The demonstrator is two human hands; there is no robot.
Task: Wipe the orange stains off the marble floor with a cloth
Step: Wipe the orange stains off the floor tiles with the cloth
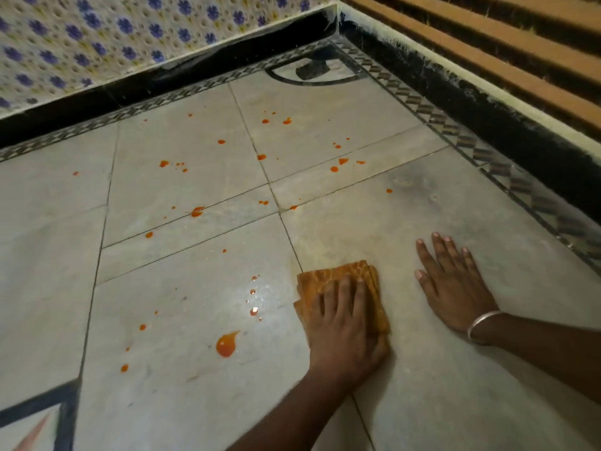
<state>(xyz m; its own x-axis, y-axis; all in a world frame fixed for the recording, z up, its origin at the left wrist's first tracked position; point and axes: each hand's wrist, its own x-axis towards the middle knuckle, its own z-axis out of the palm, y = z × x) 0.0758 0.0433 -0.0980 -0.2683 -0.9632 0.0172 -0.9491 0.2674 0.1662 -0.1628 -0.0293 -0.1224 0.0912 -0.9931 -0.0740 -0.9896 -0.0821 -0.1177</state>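
My left hand (pixel 346 323) presses flat on a folded orange-brown cloth (pixel 338 275) lying on the pale marble floor (pixel 422 385). The cloth's far edge sticks out beyond my fingers. My right hand (pixel 455 288), with a silver bangle at the wrist, rests open and palm down on the floor to the right of the cloth, holding nothing. Orange stains are scattered to the left and beyond: a large drop (pixel 226 345) sits left of my left hand, small drops (pixel 253 310) lie closer to the cloth, and several more (pixel 338 166) dot the far tiles.
A black skirting with a patterned border strip (pixel 455 131) runs along the far and right walls. Blue-flowered wall tiles (pixel 97 34) are at the back left, and brown slats (pixel 520 43) at the back right. A dark inlay (pixel 65 405) marks the floor at the lower left.
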